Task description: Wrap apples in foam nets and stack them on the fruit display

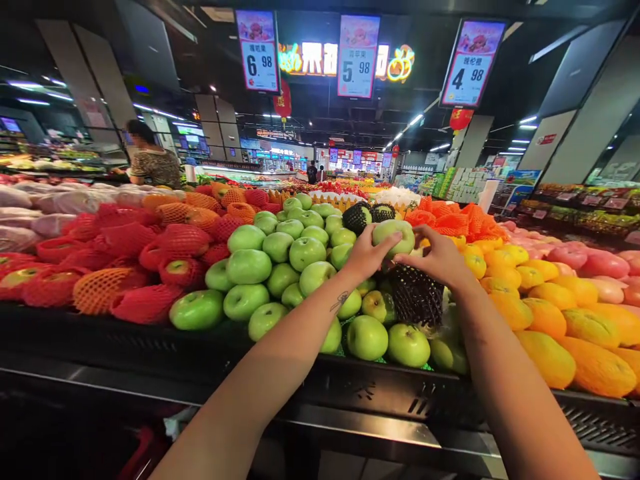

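A green apple is held above the middle of the fruit display. My left hand is closed on it from the left, thumb across its near face. My right hand is curved round the apple's right side, with the thumb at its lower edge; some of its fingers are hidden. Just below my right hand lies a black foam net, and whether a fingertip touches it I cannot tell. Loose green apples are heaped to the left of and below my hands. Farther back, two fruits sit in black nets.
Red-netted fruit fills the left side, and oranges lie at the right. A black tray edge and a metal rail run along the front. Price screens hang overhead. A person stands at the far left.
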`<move>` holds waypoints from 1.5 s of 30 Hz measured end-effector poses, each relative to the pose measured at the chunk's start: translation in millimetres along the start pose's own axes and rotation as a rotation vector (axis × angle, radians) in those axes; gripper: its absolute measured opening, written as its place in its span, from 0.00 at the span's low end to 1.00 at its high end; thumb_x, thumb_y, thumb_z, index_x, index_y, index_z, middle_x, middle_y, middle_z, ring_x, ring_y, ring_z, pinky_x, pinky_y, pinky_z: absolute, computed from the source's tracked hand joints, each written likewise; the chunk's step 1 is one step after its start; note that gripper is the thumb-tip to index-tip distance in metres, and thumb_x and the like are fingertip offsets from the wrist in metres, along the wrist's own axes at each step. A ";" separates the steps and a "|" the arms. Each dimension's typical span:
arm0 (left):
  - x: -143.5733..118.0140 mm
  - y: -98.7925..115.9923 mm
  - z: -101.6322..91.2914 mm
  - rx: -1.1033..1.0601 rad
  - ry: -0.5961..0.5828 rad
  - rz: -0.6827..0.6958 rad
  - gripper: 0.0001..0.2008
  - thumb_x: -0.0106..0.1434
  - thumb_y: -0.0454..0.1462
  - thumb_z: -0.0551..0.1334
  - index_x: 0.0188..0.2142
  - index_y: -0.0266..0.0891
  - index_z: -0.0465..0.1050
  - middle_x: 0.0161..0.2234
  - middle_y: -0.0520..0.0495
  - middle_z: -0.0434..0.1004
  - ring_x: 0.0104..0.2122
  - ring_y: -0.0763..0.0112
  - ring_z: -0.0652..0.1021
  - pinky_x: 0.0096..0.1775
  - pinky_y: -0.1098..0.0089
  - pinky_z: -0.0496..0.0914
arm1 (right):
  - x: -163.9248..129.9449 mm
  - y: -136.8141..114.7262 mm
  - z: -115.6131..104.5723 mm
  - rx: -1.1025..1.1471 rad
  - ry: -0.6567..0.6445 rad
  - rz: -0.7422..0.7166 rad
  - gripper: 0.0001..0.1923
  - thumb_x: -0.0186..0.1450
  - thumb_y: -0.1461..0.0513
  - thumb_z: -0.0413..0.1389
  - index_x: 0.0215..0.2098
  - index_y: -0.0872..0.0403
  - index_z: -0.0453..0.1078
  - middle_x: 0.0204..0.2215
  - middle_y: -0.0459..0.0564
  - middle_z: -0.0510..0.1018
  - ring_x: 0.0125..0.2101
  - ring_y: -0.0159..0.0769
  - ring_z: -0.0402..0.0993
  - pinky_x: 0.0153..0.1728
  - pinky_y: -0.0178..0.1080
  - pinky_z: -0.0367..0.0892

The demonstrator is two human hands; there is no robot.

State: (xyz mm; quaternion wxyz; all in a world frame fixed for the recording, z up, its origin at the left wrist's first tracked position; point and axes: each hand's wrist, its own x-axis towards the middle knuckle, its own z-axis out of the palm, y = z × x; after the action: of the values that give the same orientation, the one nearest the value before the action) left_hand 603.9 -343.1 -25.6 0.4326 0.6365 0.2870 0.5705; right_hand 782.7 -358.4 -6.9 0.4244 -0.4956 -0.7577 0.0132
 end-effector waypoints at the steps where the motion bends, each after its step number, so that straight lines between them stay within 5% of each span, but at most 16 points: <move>1: 0.5 0.0 0.3 -0.019 0.023 -0.006 0.26 0.60 0.55 0.68 0.45 0.39 0.67 0.35 0.51 0.75 0.19 0.79 0.73 0.17 0.77 0.60 | 1.2 4.2 -2.1 -0.073 -0.067 0.061 0.34 0.54 0.32 0.60 0.32 0.54 0.74 0.27 0.50 0.76 0.25 0.38 0.69 0.27 0.40 0.62; 4: 0.3 3.4 -0.3 -0.115 0.043 -0.020 0.27 0.61 0.52 0.68 0.53 0.42 0.65 0.43 0.46 0.78 0.23 0.75 0.78 0.18 0.78 0.61 | 2.7 10.2 -7.7 -0.197 -0.391 0.189 0.36 0.56 0.30 0.56 0.14 0.51 0.64 0.13 0.44 0.64 0.18 0.33 0.61 0.23 0.39 0.56; 7: -1.5 8.1 -2.0 -0.205 0.021 -0.010 0.31 0.63 0.48 0.68 0.61 0.50 0.60 0.54 0.44 0.75 0.32 0.69 0.82 0.24 0.76 0.68 | 0.7 4.0 -10.2 -0.042 -0.668 0.038 0.31 0.52 0.36 0.65 0.17 0.52 0.65 0.15 0.41 0.64 0.19 0.30 0.59 0.22 0.37 0.55; 9: -2.0 8.8 -2.5 -0.251 -0.010 0.003 0.32 0.63 0.46 0.68 0.63 0.55 0.59 0.58 0.46 0.73 0.40 0.64 0.83 0.33 0.72 0.75 | -1.7 -1.9 -9.4 0.182 -0.688 -0.093 0.26 0.53 0.40 0.67 0.24 0.53 0.72 0.21 0.42 0.71 0.23 0.31 0.65 0.26 0.36 0.61; 12: -0.7 5.4 -1.2 -0.302 -0.055 0.062 0.30 0.61 0.43 0.71 0.61 0.53 0.65 0.59 0.48 0.73 0.53 0.60 0.78 0.53 0.64 0.74 | -4.5 -4.7 -4.9 0.474 -0.492 -0.091 0.23 0.53 0.43 0.69 0.30 0.52 0.75 0.24 0.43 0.75 0.25 0.33 0.69 0.28 0.36 0.65; 15: 0.6 1.7 0.8 -0.345 -0.116 0.071 0.29 0.58 0.42 0.72 0.58 0.51 0.68 0.57 0.49 0.74 0.57 0.60 0.75 0.60 0.62 0.68 | -4.8 -2.0 0.9 0.621 -0.330 -0.007 0.22 0.50 0.44 0.71 0.31 0.51 0.76 0.25 0.43 0.77 0.24 0.33 0.71 0.27 0.36 0.66; 22: -5.1 9.6 2.2 -0.476 -0.210 -0.180 0.32 0.59 0.49 0.71 0.60 0.50 0.64 0.46 0.49 0.78 0.40 0.65 0.80 0.48 0.61 0.74 | -2.0 -1.5 5.0 0.731 -0.105 0.074 0.24 0.43 0.46 0.75 0.33 0.48 0.78 0.22 0.40 0.78 0.18 0.31 0.69 0.21 0.36 0.65; 30: -6.6 9.3 -3.6 -0.435 -0.244 -0.113 0.53 0.39 0.43 0.82 0.62 0.49 0.58 0.44 0.50 0.75 0.41 0.68 0.77 0.49 0.65 0.71 | -1.6 -4.2 -1.4 0.671 0.016 -0.044 0.22 0.44 0.45 0.75 0.28 0.48 0.79 0.26 0.44 0.82 0.24 0.34 0.74 0.28 0.38 0.71; 38: -11.5 13.4 -2.9 -0.226 -0.202 -0.191 0.36 0.53 0.51 0.73 0.57 0.49 0.63 0.40 0.51 0.76 0.35 0.70 0.77 0.36 0.70 0.71 | 0.7 -6.4 -4.8 0.598 0.227 -0.049 0.23 0.44 0.42 0.73 0.25 0.49 0.79 0.23 0.45 0.80 0.23 0.34 0.72 0.27 0.39 0.69; 45: -11.5 10.7 -5.2 -0.166 -0.469 -0.232 0.30 0.54 0.52 0.72 0.53 0.45 0.71 0.35 0.49 0.78 0.27 0.71 0.76 0.31 0.67 0.74 | -3.8 -7.8 -3.0 0.406 0.396 -0.070 0.21 0.52 0.42 0.70 0.24 0.49 0.77 0.21 0.45 0.78 0.19 0.33 0.67 0.22 0.39 0.62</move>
State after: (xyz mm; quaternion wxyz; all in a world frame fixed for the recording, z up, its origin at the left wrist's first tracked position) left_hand 595.4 -356.8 -21.8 0.6005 0.6764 0.2023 0.3755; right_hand 779.5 -366.5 -4.0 0.6547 -0.3669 -0.6587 0.0527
